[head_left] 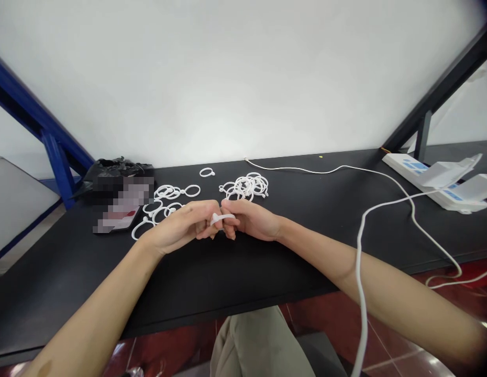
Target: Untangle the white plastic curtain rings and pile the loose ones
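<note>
Both hands meet over the middle of the black table, pinching one white plastic ring [224,216] between them. My left hand [192,219] has its fingers closed on the ring's left side, where a small knob shows. From the other side, my right hand [253,217] grips the ring's right part with thumb and curled fingers. The fingers hide much of the ring. Just beyond my right hand lies a heap of white rings [249,184]. More loose rings [167,192] are spread beyond and left of my left hand, and a single ring [206,172] lies farther back.
A black plastic bag [115,167] and a partly blurred phone-like object [128,220] lie at the left. A white cable [360,251] loops across the right side, over my right forearm. White devices with blue labels [440,183] sit at the right. Blue frame bars [57,162] stand left.
</note>
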Tool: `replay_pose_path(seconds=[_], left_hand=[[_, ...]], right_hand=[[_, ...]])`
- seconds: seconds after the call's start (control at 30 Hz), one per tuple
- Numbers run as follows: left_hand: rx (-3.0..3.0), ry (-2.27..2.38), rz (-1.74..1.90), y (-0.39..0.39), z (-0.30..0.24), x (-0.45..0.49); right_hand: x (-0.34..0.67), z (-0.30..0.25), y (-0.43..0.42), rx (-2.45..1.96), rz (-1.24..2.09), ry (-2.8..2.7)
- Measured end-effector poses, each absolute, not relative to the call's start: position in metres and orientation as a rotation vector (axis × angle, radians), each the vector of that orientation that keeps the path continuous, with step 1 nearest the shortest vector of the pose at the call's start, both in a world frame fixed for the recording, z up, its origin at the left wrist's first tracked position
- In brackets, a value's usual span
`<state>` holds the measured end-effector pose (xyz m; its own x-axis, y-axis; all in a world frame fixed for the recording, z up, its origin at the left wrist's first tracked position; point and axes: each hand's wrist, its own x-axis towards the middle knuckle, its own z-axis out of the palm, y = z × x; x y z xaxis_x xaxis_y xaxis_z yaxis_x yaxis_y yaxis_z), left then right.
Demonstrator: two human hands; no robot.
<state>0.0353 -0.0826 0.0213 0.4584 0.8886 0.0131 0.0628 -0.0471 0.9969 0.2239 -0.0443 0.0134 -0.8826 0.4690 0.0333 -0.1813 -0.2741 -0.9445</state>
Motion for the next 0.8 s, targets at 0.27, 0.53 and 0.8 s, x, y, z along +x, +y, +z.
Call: replay_pose_path(seconds=[0.27,0.53,0.8], left_hand=[[1.249,0.733,0.852,-0.076,0.009,0.036],[1.325,0.887,1.006,-0.074,0.018,0.036],[2.326,2.179,0.775,-0.056,-0.004,0.017]], right_hand=[[0.215,0.012,-0.051,-0.426,2.157,-1.529],[0.222,0.018,-0.048,-0.455,1.931,-1.632],[0.24,0.015,-0.027,-0.881,0.313,-2.202]])
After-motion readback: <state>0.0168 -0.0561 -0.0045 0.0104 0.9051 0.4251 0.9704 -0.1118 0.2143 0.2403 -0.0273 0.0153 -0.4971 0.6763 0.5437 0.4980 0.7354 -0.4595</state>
